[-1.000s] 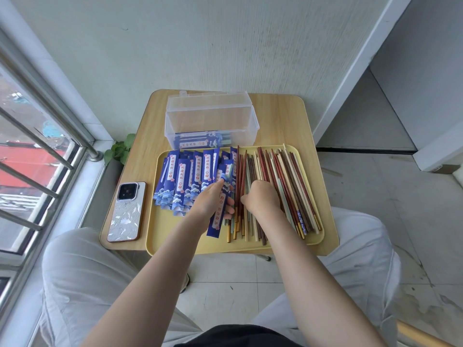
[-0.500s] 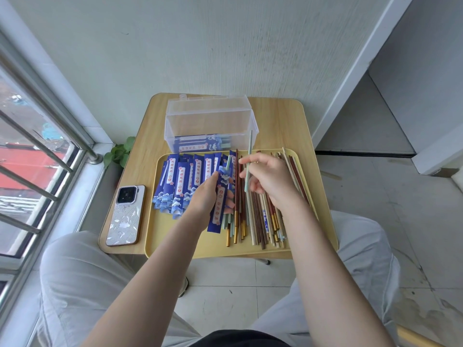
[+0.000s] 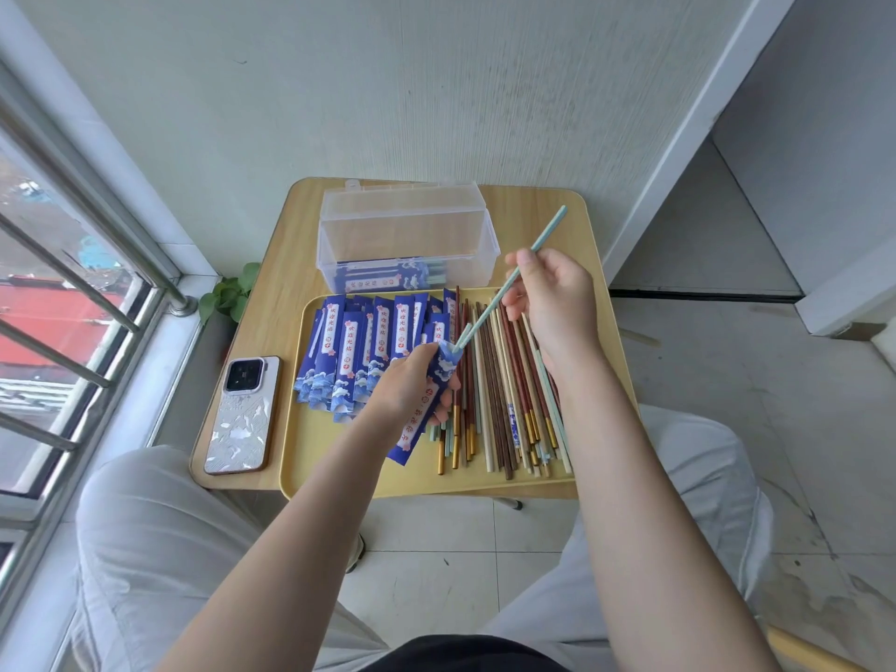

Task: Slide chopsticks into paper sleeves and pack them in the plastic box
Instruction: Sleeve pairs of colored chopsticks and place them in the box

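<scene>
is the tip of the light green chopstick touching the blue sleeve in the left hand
Touching. In the head view the light green chopstick, pinched by the right hand, has its lower tip inside the open mouth of the blue sleeve.

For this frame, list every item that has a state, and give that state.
Plastic box: lid open, sleeved chopsticks lying inside.
Held sleeve: gripped by left hand, mouth open.
Light blue chopsticks: pinched by right hand, tips at the sleeve mouth.
Empty sleeves: piled on tray.
Loose chopsticks: unsleeved, on tray.
Phone: face down.
</scene>
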Available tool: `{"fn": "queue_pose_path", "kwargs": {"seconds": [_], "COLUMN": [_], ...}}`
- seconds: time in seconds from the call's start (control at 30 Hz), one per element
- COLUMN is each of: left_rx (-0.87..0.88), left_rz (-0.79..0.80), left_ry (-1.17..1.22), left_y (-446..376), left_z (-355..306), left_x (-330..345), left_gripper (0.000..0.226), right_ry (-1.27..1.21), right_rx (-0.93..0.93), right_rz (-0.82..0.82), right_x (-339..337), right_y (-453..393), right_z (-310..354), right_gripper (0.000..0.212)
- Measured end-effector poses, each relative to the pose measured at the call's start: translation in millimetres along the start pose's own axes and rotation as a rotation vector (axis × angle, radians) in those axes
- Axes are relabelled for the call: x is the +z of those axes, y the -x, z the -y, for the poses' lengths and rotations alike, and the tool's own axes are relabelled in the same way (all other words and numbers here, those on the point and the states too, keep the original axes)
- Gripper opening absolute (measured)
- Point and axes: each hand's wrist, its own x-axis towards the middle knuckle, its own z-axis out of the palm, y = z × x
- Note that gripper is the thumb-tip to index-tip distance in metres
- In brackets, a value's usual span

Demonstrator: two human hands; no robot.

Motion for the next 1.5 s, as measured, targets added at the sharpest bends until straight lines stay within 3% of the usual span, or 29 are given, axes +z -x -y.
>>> {"fn": "queue_pose_path", "kwargs": {"seconds": [0.27, 0.37, 0.43, 0.6, 0.7, 0.87, 1.0, 1.1, 1.23, 1.5], "left_rx": [0.064, 0.072, 0.076, 0.087, 0.096, 0.17, 0.385, 0.464, 0.425, 0.494], "left_rz": [0.098, 0.108, 0.106, 0.017, -0.035, -0.134, -0.449, -0.614, -0.558, -0.525], "left_ry": [-0.049, -0.042, -0.038, -0.038, -0.097, -0.292, -0.462, -0.48, -0.716, -0.992], "left_y": [2.0, 1.1, 0.7, -2.3, -7.0, -29.1, -49.4, -64.8, -86.9, -100.3], "left_z": [-3.3, -5.1, -6.6, -15.6, -21.2, -36.7, -58.0, -61.4, -52.3, -29.2], "left_x": [2.2, 4.5, 5.0, 2.5, -1.5, -18.7, -35.3, -52.6, -69.7, -72.2], "left_gripper": [0.057, 0.057, 0.057, 0.054, 0.05, 0.045, 0.025, 0.036, 0.048, 0.055], "right_ry": [0.159, 0.257, 0.299, 0.447, 0.457, 0.123, -0.095, -0.143, -0.032, 0.342], "right_rx": [-0.012, -0.073, -0.084, -0.067, -0.026, 0.242, 0.313, 0.24, 0.15, 0.111], "right_rz": [0.01, 0.045, 0.108, 0.264, 0.284, 0.289, 0.06, -0.189, -0.271, -0.042], "right_x": [7.1, 11.0, 13.1, 21.0, 22.3, 26.2, 35.1, 36.4, 55.5, 118.7], "right_y": [0.3, 7.1, 11.8, 12.5, 10.9, -8.2, -31.3, -59.1, -98.4, -124.2], "right_z": [-12.3, -18.7, -23.5, -31.2, -33.8, -26.5, -14.5, -12.4, -22.5, -46.8], "right_gripper": [0.014, 0.063, 0.071, 0.02, 0.023, 0.018, 0.016, 0.012, 0.009, 0.014]}}
